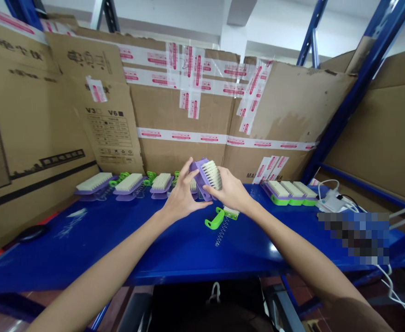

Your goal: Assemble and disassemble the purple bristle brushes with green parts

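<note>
Between my two hands, above the blue table, is a purple scrub brush point(201, 181) with pale bristles, tilted so the bristles face right. My left hand point(180, 191) grips its left side, thumb below and fingers along the purple body. On the bristle side, my right hand point(231, 188) closes round it, thumb across the purple edge. Under my right hand lie a green plastic handle point(216, 220), a metal spring point(222, 233) and a small green piece with pale bristles point(231, 212), partly hidden by the hand.
Along the back left stand several purple brushes point(129, 183) with green parts point(149, 178) and springs between them. Three green-and-purple brushes point(290, 191) sit together at the back right, near a white power strip point(331, 199) with cables. Taped cardboard point(184, 113) walls the table's point(174, 251) back.
</note>
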Action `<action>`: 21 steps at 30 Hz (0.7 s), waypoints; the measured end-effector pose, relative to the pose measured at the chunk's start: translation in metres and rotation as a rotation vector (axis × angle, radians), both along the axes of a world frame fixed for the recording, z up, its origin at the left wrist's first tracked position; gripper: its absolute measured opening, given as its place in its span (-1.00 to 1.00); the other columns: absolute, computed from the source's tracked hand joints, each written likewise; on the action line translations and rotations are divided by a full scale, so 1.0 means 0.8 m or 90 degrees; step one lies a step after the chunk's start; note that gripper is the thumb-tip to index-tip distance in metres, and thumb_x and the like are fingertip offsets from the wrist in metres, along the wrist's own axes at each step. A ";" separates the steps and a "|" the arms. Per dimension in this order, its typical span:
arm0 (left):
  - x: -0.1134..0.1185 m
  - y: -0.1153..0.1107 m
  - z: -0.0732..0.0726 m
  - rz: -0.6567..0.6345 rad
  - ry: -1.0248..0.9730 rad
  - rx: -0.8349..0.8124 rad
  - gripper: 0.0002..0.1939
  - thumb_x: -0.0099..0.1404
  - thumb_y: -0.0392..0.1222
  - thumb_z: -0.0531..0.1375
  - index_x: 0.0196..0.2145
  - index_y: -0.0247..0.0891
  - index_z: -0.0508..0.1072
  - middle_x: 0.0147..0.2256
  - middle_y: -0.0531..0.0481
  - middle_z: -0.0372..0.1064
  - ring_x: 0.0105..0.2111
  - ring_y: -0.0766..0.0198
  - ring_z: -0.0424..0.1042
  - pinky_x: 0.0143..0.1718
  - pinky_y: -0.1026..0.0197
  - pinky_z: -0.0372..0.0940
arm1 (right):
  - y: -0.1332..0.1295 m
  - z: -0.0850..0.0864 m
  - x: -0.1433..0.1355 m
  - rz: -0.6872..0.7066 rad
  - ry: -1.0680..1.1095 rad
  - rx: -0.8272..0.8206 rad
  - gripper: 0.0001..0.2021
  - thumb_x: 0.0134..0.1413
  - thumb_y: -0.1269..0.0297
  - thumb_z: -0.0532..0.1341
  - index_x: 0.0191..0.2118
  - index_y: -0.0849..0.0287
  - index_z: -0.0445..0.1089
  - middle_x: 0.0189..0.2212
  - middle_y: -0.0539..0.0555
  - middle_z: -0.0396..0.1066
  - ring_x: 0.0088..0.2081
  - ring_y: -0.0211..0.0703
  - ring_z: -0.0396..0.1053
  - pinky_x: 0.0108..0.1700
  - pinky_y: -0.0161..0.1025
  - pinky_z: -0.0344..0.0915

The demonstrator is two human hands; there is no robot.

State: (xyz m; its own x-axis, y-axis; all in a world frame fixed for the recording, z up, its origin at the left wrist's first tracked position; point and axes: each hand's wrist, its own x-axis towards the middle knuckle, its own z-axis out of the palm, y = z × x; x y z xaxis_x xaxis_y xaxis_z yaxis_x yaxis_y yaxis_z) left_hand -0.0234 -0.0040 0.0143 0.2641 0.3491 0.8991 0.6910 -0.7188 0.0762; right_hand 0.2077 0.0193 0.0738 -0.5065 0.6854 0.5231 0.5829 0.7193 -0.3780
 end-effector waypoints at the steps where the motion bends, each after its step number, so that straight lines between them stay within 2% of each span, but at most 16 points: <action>1: -0.002 0.002 0.000 0.001 -0.007 0.003 0.32 0.19 0.04 0.67 0.57 0.07 -0.13 0.65 -0.41 -0.28 0.64 -0.41 -0.07 0.50 -0.66 0.17 | 0.003 0.010 -0.005 -0.010 -0.026 -0.014 -0.19 0.41 -0.21 0.30 0.51 0.24 0.18 0.43 0.49 0.35 0.36 0.51 0.45 0.37 0.43 0.39; 5: -0.009 0.012 -0.004 -0.021 -0.039 0.001 0.35 0.15 0.06 0.68 0.58 0.04 -0.10 0.66 -0.41 -0.27 0.64 -0.42 -0.06 0.51 -0.61 0.18 | 0.016 0.040 -0.021 -0.026 -0.096 -0.038 -0.11 0.33 -0.25 0.32 0.51 0.26 0.15 0.38 0.49 0.43 0.27 0.56 0.53 0.25 0.40 0.47; 7: -0.012 0.017 -0.008 -0.057 -0.058 -0.033 0.33 0.20 0.11 0.65 0.60 0.05 -0.13 0.67 -0.42 -0.35 0.62 -0.41 0.02 0.45 -0.55 0.33 | 0.027 0.051 -0.023 -0.021 -0.130 -0.034 -0.13 0.31 -0.25 0.32 0.49 0.25 0.18 0.31 0.47 0.50 0.23 0.54 0.56 0.23 0.37 0.46; 9: -0.013 0.021 -0.011 -0.092 -0.077 -0.069 0.30 0.28 0.15 0.60 0.61 0.09 -0.20 0.68 -0.42 -0.42 0.56 -0.38 0.19 0.30 -0.43 0.52 | 0.042 0.062 -0.020 -0.024 -0.149 -0.027 -0.13 0.31 -0.28 0.31 0.48 0.20 0.18 0.27 0.44 0.55 0.21 0.51 0.57 0.23 0.34 0.46; 11: -0.013 0.023 -0.015 -0.098 -0.091 -0.081 0.22 0.38 0.15 0.53 0.62 0.12 -0.23 0.68 -0.42 -0.41 0.48 -0.31 0.34 0.16 -0.29 0.63 | 0.060 0.070 -0.013 -0.075 -0.168 -0.023 -0.08 0.30 -0.33 0.30 0.50 0.24 0.13 0.27 0.49 0.55 0.20 0.53 0.58 0.20 0.32 0.46; 13: -0.013 0.023 -0.017 -0.075 -0.099 -0.069 0.08 0.48 0.11 0.45 0.61 0.12 -0.20 0.66 -0.42 -0.30 0.41 -0.23 0.43 0.08 -0.18 0.64 | 0.079 0.074 -0.003 -0.169 -0.216 -0.047 -0.08 0.33 -0.38 0.24 0.45 0.32 0.16 0.25 0.58 0.54 0.20 0.58 0.58 0.18 0.29 0.46; 16: -0.015 0.024 -0.018 -0.037 -0.096 -0.046 -0.05 0.55 0.03 0.38 0.59 0.06 -0.13 0.61 -0.42 -0.12 0.30 -0.11 0.52 0.02 -0.09 0.62 | 0.108 0.065 0.006 -0.294 -0.326 -0.142 -0.10 0.32 -0.36 0.27 0.39 0.38 0.24 0.23 0.62 0.55 0.24 0.56 0.57 0.19 0.20 0.45; 20: -0.018 0.025 -0.021 -0.010 -0.073 -0.048 -0.11 0.56 0.01 0.36 0.59 0.02 -0.07 0.56 -0.38 0.01 0.29 -0.10 0.50 0.03 -0.09 0.60 | 0.140 0.031 0.004 -0.325 -0.347 -0.222 -0.12 0.31 -0.33 0.32 0.35 0.43 0.34 0.01 0.51 0.68 0.02 0.35 0.71 0.10 0.05 0.50; 21: -0.019 0.025 -0.021 -0.005 -0.065 -0.051 -0.12 0.56 0.01 0.36 0.59 0.02 -0.06 0.55 -0.37 0.02 0.32 -0.11 0.47 0.05 -0.10 0.60 | 0.145 0.021 0.002 -0.326 -0.348 -0.234 -0.12 0.30 -0.33 0.34 0.35 0.43 0.35 -0.01 0.49 0.69 0.02 0.32 0.72 0.09 0.02 0.51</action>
